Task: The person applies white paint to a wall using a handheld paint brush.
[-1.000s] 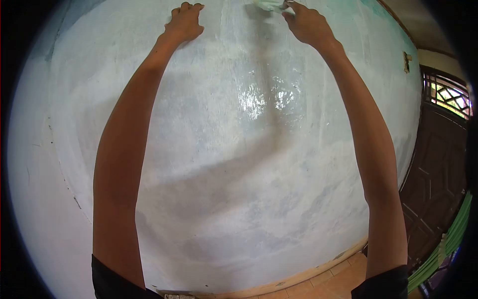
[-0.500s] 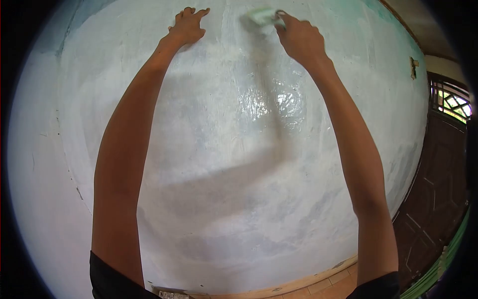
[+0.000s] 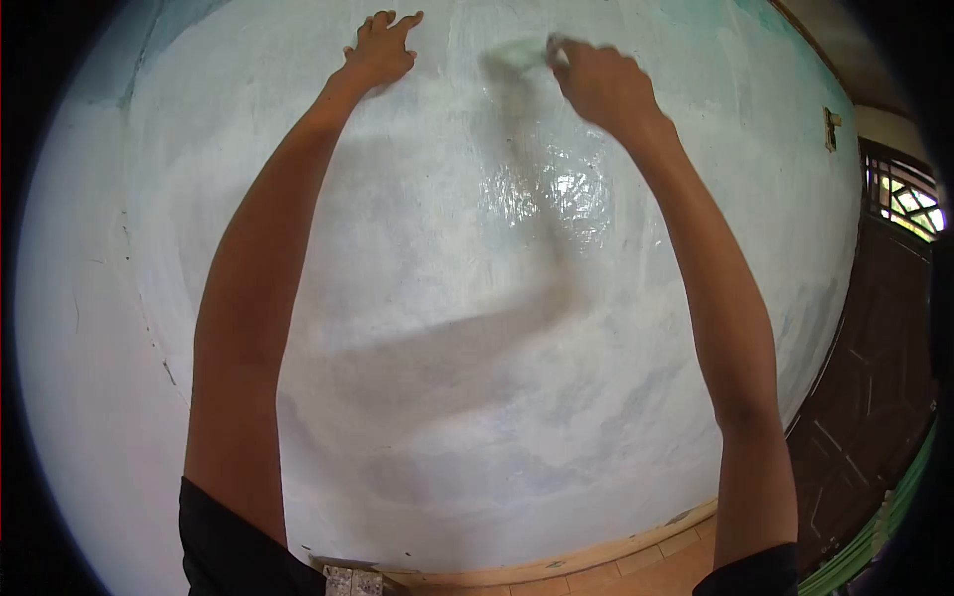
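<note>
My right hand (image 3: 608, 87) is closed around a pale green-white paintbrush (image 3: 522, 55), smeared by motion, at the upper middle of the wall (image 3: 447, 248). The brush head points left and lies at or very near the wall surface; contact is hard to make out. Below it, a wet, glossy patch (image 3: 571, 194) catches the light. To the left, my left hand (image 3: 382, 52) rests against the wall with its fingers spread, holding nothing. The wall is coated in uneven white, with greener areas toward the top.
A dark wooden door (image 3: 874, 368) with a latticed opening (image 3: 904, 204) stands at the right. A small fixture (image 3: 832, 129) juts from the wall. Orange floor tiles (image 3: 641, 563), a grey block (image 3: 353, 581) and green cloth (image 3: 874, 541) show along the bottom.
The paintbrush and my right hand have shifted slightly down on the wall. My left hand stays against the wall. The view has shifted a little.
</note>
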The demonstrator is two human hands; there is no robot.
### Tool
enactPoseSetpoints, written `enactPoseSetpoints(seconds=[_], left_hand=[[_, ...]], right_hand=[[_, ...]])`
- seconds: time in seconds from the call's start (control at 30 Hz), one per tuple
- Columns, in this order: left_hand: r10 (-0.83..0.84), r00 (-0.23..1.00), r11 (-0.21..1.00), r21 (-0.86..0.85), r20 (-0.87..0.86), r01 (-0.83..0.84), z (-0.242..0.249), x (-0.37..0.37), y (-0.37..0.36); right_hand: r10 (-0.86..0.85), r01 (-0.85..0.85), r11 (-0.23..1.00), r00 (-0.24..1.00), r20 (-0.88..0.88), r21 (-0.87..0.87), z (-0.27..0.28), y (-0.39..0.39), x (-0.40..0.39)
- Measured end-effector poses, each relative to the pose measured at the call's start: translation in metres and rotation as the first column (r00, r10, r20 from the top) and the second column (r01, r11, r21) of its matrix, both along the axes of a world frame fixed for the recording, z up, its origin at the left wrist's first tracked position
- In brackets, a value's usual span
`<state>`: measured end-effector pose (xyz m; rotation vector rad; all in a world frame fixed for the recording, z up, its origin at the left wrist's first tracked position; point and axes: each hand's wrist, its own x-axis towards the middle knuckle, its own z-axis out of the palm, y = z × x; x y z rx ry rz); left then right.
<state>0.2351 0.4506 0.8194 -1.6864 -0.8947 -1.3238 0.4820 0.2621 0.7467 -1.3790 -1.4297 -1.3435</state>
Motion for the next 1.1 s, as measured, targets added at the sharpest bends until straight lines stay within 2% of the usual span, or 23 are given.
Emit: enactPoseSetpoints(seconds=[0.03,0.13,0.23,0.33,0.43,0.47,0.5,0.57,0.67,0.77,0.9,0.93,1.03,1.1], left_hand=[[-0.017,1.0,0.995,-0.097,0.017,0.019,-0.007,0.005,-0.014],[0.016,1.0,0.995,-0.103,0.018,-0.014,-0.011,0.007,-0.018],[0.006,1.0,0.996,-0.092,0.028,-0.003,-0.014,0.008,-0.022],[-0.011,1.0,0.997,-0.078,0.029,0.013,-0.016,0.007,-0.019],[0.011,1.0,0.998,-0.066,0.011,-0.01,-0.017,0.009,-0.015],[0.027,1.0,0.999,-0.048,0.015,-0.026,-0.016,0.01,-0.012],[0.043,0.999,0.999,-0.03,0.021,-0.042,-0.014,0.01,-0.01],[0.057,0.998,0.997,-0.046,0.027,-0.055,-0.016,0.011,-0.015],[0.039,0.999,0.997,-0.068,0.015,-0.038,-0.019,0.012,-0.018],[0.05,0.999,0.999,-0.015,0.009,-0.05,-0.02,0.01,-0.009],[0.06,0.998,0.997,0.036,0.032,-0.061,-0.021,0.011,-0.002],[0.061,0.998,0.998,0.019,0.019,-0.062,-0.023,0.015,-0.004],[0.058,0.997,0.998,-0.004,0.041,-0.058,-0.024,0.011,-0.01],[0.039,0.998,0.999,-0.011,0.051,-0.038,-0.026,0.013,-0.011]], right_hand=[[0.0,-0.001,0.998,1.0,0.008,0.066,0.017,0.004,-0.003],[0.025,-0.024,0.989,1.0,-0.008,0.145,0.058,0.031,-0.003],[0.022,-0.03,0.984,0.999,0.048,0.176,0.025,0.055,-0.002],[0.014,-0.014,0.999,1.0,0.003,0.041,-0.03,0.047,-0.003],[-0.021,0.024,0.999,0.997,0.074,-0.036,-0.049,0.022,0.0],[-0.075,0.08,0.995,0.994,0.079,-0.06,-0.041,0.009,0.0],[-0.028,0.03,0.997,0.999,0.033,-0.07,-0.027,-0.001,0.002],[-0.032,0.03,0.999,0.998,0.054,0.037,0.005,0.001,0.016],[0.022,-0.018,0.998,0.998,-0.058,0.068,0.04,0.016,0.025],[-0.01,0.012,0.988,1.0,-0.017,0.154,0.009,0.04,0.031],[-0.066,0.065,0.997,0.997,-0.03,-0.035,-0.037,0.018,0.03],[-0.088,0.088,0.996,0.996,0.033,0.016,-0.036,0.013,0.036],[-0.024,0.023,1.0,0.999,0.045,0.014,0.005,-0.006,0.048],[-0.005,0.005,0.992,1.0,0.001,0.128,0.034,0.0,0.05]])
